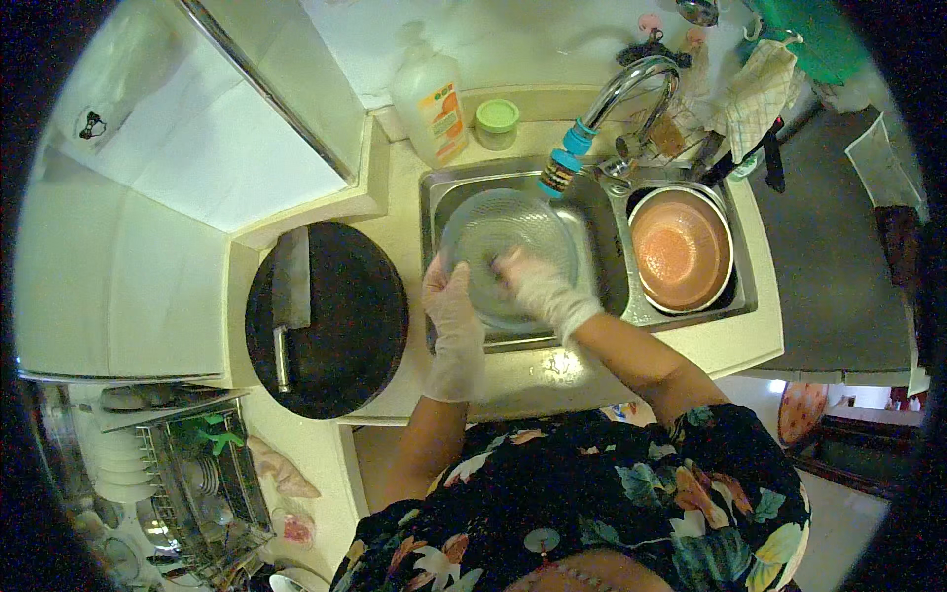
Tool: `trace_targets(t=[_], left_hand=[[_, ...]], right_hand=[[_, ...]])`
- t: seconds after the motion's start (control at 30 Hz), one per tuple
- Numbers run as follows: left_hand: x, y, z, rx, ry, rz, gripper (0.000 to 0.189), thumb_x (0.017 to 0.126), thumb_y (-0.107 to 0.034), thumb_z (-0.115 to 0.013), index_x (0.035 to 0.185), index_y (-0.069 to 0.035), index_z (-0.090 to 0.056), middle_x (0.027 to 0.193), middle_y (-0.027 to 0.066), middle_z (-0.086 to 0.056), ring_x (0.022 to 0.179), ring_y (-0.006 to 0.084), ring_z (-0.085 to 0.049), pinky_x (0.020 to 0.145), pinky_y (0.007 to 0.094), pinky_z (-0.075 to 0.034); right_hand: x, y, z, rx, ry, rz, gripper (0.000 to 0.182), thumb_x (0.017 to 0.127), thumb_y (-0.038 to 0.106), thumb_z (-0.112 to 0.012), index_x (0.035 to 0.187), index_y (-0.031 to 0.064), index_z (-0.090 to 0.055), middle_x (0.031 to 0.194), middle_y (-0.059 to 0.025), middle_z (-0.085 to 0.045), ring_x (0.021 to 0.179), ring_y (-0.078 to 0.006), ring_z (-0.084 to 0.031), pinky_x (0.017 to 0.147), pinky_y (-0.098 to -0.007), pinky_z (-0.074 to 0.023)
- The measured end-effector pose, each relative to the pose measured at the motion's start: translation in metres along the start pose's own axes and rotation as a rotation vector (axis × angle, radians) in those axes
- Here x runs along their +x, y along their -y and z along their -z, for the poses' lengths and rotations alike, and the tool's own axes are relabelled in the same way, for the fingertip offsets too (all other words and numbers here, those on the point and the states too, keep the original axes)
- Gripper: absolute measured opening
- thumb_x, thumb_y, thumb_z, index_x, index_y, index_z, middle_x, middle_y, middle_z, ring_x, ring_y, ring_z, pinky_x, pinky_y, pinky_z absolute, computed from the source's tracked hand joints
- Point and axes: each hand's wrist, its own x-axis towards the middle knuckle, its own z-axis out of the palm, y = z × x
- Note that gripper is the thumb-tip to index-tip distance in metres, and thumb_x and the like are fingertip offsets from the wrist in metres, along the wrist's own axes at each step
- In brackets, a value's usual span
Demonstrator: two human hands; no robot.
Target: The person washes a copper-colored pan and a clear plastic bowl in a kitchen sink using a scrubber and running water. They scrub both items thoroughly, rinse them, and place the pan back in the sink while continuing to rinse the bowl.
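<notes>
A round translucent bowl, patterned like a strainer, is held over the left basin of a steel sink. My left hand, in a pale thin glove, grips its left rim with the thumb on the near side. Inside the bowl is my right hand, gloved the same way and blurred, its fingers curled. Whether those fingers hold anything cannot be made out. Just beyond the bowl hangs the faucet's blue filter nozzle; running water is not clearly visible.
An orange-brown bowl sits in the right basin. Left of the sink, a cleaver lies on a round black board. Behind stand a pump bottle and a green-lidded jar. A dish rack is at lower left.
</notes>
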Motion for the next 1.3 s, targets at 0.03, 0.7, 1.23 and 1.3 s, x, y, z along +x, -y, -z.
trace_targets(t=[0.03, 0.7, 1.23, 1.3], left_hand=[[0.005, 0.006, 0.002, 0.046, -0.006, -0.012, 0.034, 0.091, 0.003, -0.061, 0.125, 0.002, -0.065, 0.111, 0.0073, -0.071, 0.095, 0.0156, -0.067, 0.087, 0.0294, -0.053], [0.003, -0.015, 0.004, -0.141, 0.214, 0.155, 0.044, 0.090, -0.001, -0.067, 0.133, 0.002, -0.059, 0.117, 0.0066, -0.069, 0.099, 0.0144, -0.065, 0.089, 0.0278, -0.052], [-0.015, -0.006, -0.006, 0.077, 0.161, 0.004, 0.042, 0.089, 0.004, -0.061, 0.131, 0.002, -0.061, 0.108, 0.0043, -0.071, 0.090, 0.0118, -0.067, 0.081, 0.0265, -0.054], [-0.011, -0.010, -0.016, -0.006, 0.161, -0.043, 0.045, 0.087, 0.006, -0.060, 0.132, 0.002, -0.060, 0.110, 0.0046, -0.071, 0.090, 0.0120, -0.067, 0.081, 0.0268, -0.055]], right_hand=[[-0.010, 0.013, -0.005, 0.011, 0.104, 0.096, 0.022, 0.093, 0.020, -0.053, 0.107, 0.0084, -0.066, 0.101, -0.0207, -0.067, 0.092, -0.0379, -0.069, 0.081, -0.0494, -0.0566], [-0.008, 0.003, 0.006, 0.237, 0.224, 0.281, 0.024, 0.088, 0.024, -0.062, 0.110, 0.0167, -0.067, 0.115, -0.0187, -0.066, 0.107, -0.0391, -0.064, 0.088, -0.0501, -0.0539], [-0.001, -0.041, 0.034, 0.280, -0.037, -0.381, 0.029, 0.087, 0.020, -0.067, 0.115, 0.0115, -0.065, 0.119, -0.0197, -0.064, 0.110, -0.0390, -0.062, 0.093, -0.0462, -0.0519], [0.009, -0.036, 0.026, 0.146, -0.013, -0.387, 0.031, 0.087, 0.021, -0.067, 0.117, 0.0109, -0.063, 0.120, -0.0191, -0.063, 0.110, -0.0389, -0.062, 0.092, -0.0461, -0.0520]])
